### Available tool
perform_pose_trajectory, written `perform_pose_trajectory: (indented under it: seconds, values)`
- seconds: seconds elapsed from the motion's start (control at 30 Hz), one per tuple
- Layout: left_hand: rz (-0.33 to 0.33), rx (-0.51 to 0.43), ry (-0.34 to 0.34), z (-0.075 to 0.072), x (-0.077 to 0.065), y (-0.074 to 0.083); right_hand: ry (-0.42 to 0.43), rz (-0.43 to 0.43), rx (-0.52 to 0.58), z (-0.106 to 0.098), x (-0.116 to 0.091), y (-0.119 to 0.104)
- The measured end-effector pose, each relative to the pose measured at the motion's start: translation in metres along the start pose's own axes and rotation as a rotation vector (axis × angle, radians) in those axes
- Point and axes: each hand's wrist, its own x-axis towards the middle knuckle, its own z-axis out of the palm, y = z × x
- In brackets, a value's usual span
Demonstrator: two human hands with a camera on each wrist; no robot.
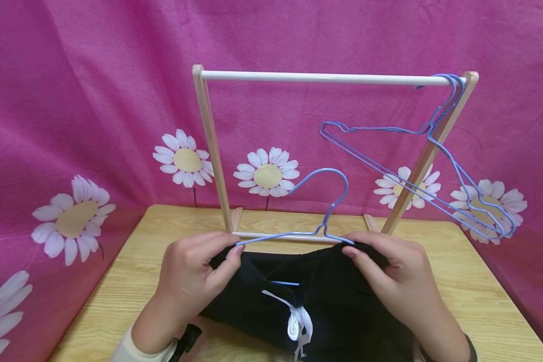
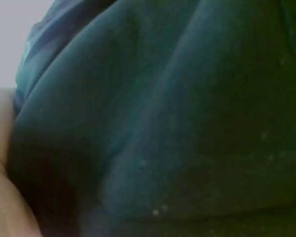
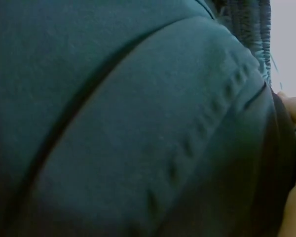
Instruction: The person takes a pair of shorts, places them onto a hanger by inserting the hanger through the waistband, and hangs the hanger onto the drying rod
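Observation:
Black drawstring pants lie bunched in front of me, their waistband raised toward the rack. A blue wire hanger sits within the waistband, its hook pointing up and its lower part mostly hidden by cloth. With thumb and fingers my left hand pinches the waistband at the hanger's left shoulder. My right hand pinches the opposite side at the right shoulder. A white drawstring hangs knotted at the front. Dark fabric fills both wrist views, with a gathered waistband visible in the right one.
Behind the pants stands a small wooden rack with a white top rail. More blue wire hangers hang at the rail's right end. All this is on a light wooden table, before a pink cloth with daisies.

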Motion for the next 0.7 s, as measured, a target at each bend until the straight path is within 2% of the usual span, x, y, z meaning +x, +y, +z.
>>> perform_pose_trajectory:
  seconds: [0.13, 0.3, 0.4, 0.57, 0.7]
  values:
    - [-0.028, 0.025, 0.067, -0.004, 0.001, -0.002, 0.019, -0.017, -0.015, -0.005, 0.000, 0.004]
    - [-0.009, 0.031, 0.143, -0.008, 0.003, -0.008, 0.043, -0.078, 0.008, -0.008, 0.000, 0.012]
    - [-0.031, 0.018, 0.149, -0.010, 0.003, -0.009, 0.053, -0.098, 0.023, -0.010, -0.002, 0.018]
    - [-0.107, -0.012, 0.137, -0.015, 0.002, -0.010, 0.059, -0.126, 0.044, -0.014, -0.004, 0.027]
    - [-0.120, -0.018, 0.161, -0.015, 0.002, -0.010, 0.047, -0.159, 0.129, -0.023, -0.006, 0.031]
